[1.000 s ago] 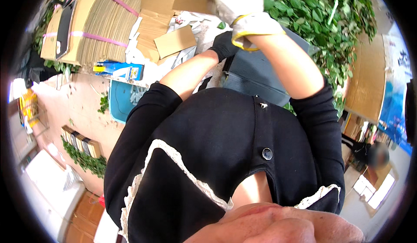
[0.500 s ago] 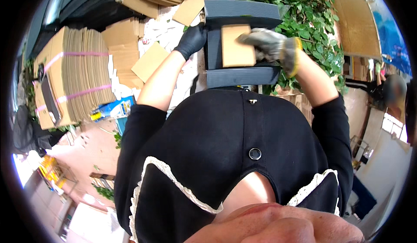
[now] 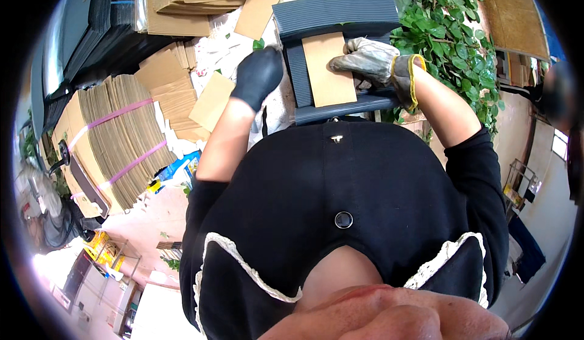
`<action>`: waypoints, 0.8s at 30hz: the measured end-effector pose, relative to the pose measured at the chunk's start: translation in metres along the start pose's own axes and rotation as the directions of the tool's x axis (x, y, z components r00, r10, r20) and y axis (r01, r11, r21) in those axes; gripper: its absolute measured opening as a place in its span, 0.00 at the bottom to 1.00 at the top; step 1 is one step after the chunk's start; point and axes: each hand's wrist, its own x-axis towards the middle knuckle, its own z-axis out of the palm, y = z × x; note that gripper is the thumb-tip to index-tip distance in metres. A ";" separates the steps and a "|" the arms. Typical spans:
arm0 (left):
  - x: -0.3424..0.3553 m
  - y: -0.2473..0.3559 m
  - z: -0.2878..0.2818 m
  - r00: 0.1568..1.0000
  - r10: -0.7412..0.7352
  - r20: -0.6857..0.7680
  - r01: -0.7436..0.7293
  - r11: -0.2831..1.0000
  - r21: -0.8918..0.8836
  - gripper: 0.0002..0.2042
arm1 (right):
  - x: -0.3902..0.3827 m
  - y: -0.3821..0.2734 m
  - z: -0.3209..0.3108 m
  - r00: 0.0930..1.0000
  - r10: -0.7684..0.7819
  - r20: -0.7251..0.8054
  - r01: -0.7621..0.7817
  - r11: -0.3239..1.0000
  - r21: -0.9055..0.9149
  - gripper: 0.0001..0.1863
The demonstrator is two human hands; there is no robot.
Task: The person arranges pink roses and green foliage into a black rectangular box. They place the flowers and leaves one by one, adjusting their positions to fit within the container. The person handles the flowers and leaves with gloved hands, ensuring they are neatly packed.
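Observation:
My left hand (image 3: pixel 257 72), in a black glove, has its fingers curled just left of a black corrugated piece (image 3: pixel 337 14) with raised flaps along the far and near edges; what those fingers hold, if anything, is hidden. A flat tan cardboard rectangle (image 3: pixel 328 87) lies lengthwise across the middle of the black piece. My right hand (image 3: pixel 368 60), in a soiled white glove with yellow trim, grips that rectangle at its right side. Two loose tan rectangles lie nearby, one (image 3: pixel 258 11) beyond my left hand and another (image 3: pixel 212 101) to its left.
Strapped cardboard stacks (image 3: pixel 121 145) stand at left, with dark sheet stacks (image 3: pixel 85 42) behind. Leafy green stems (image 3: pixel 444 42) cover the right back beside a tan board (image 3: pixel 511 11). A blue-and-yellow tool (image 3: pixel 173 170) lies at left. A blurred person (image 3: pixel 556 97) is at far right.
The black piece came into view as my arms shifted. My right hand brought the tan rectangle over it and lowered it onto it. My left hand has since drawn slightly left and down.

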 end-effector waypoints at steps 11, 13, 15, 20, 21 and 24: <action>0.001 0.059 -0.012 0.844 0.505 0.180 -0.491 0.863 -0.119 0.52 | -0.045 -0.044 -0.011 0.934 -0.348 -0.077 0.108 0.482 -0.869 0.21; -0.008 0.057 -0.012 0.869 0.455 0.193 -0.454 0.889 -0.054 0.51 | -0.080 -0.082 -0.006 0.949 -0.315 0.029 0.123 0.285 -0.951 0.15; -0.002 0.065 -0.013 0.875 0.445 0.188 -0.443 0.895 -0.054 0.49 | -0.084 -0.083 0.002 0.960 -0.223 0.169 0.258 0.479 -0.839 0.13; 0.005 0.076 -0.018 0.822 0.549 0.150 -0.558 0.829 0.028 0.35 | -0.017 -0.026 0.008 0.891 -0.278 0.358 0.447 0.414 -0.793 0.17; -0.003 0.074 -0.029 0.826 0.484 0.288 -0.483 0.872 -0.079 0.30 | -0.034 -0.046 -0.014 0.880 -0.199 0.432 0.469 0.516 -0.717 0.17; -0.031 0.059 -0.009 0.882 0.461 0.096 -0.373 0.808 -0.457 0.16 | -0.028 -0.085 -0.086 0.377 -0.895 -0.238 0.522 0.417 -0.744 0.08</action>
